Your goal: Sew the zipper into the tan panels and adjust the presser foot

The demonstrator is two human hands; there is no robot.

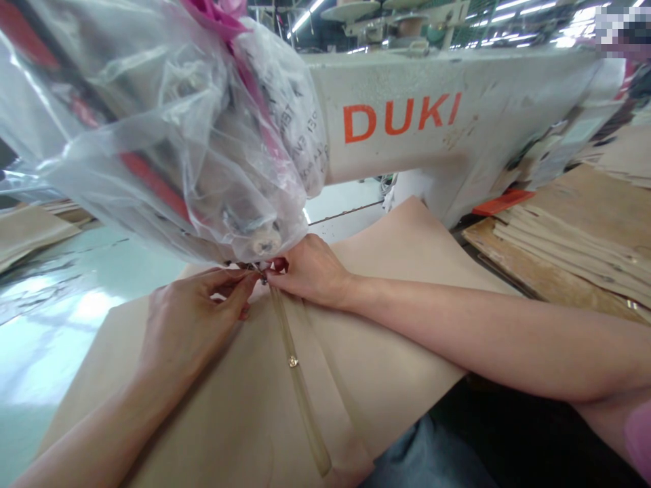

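Tan and smooth, a big sheet (pixel 407 346) lies across the bottom middle of the frame, and a thin strip (pixel 306 415) runs up it to the end of the sewing machine (pixel 397 115) that is wrapped in plastic (pixel 203 135). A shiny metal bit (pixel 293 362) sits partway along the strip. The left hand (pixel 186 308) has thumb and finger pressed together near the strip's top end — what they pinch is too small to tell. The right hand (pixel 316 271) has bent fingers just right of the strip, partly hidden, so I cannot tell if they pinch. Lining up strip and sheet seems to be the step in hand; the next move calls for keeping both flat and straight. Room is tight under the plastic — there is more at the left, over the shiny counter (pixel 66 301). At the right, the sheet's edge comes near some stacked pieces (pixel 574 257).
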